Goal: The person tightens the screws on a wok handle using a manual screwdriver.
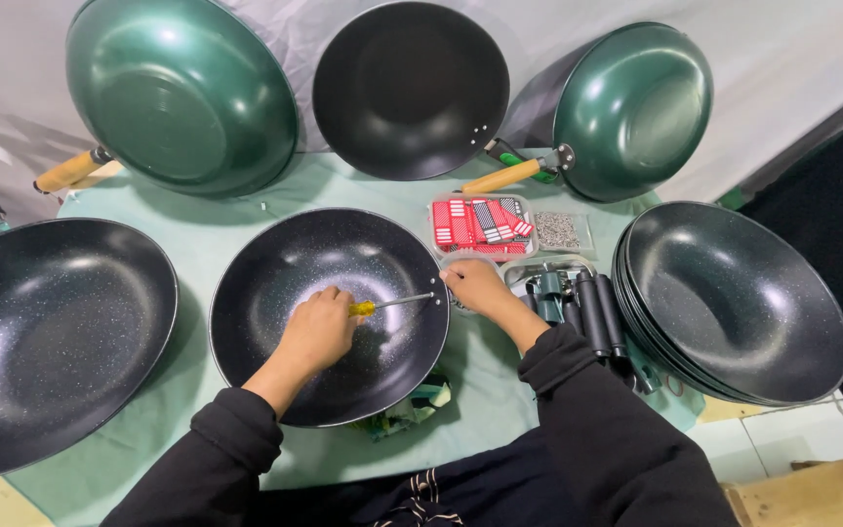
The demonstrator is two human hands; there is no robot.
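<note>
The left hand [319, 330] is closed around a yellow-handled screwdriver [389, 304] inside the black speckled non-stick wok [275, 293]. Its metal shaft points toward the right hand [475, 286], which pinches the wok rim. Judgement: keep the shaft level and square to the screw, and brace the rim firmly against turning.

So there's a black speckled non-stick wok pan [329, 314] sitting open side up near the front edge of the green-covered tabletop [217, 229], and a yellow-handled screwdriver [389, 304] lies level across its bowl, tip at the right rim.
</note>
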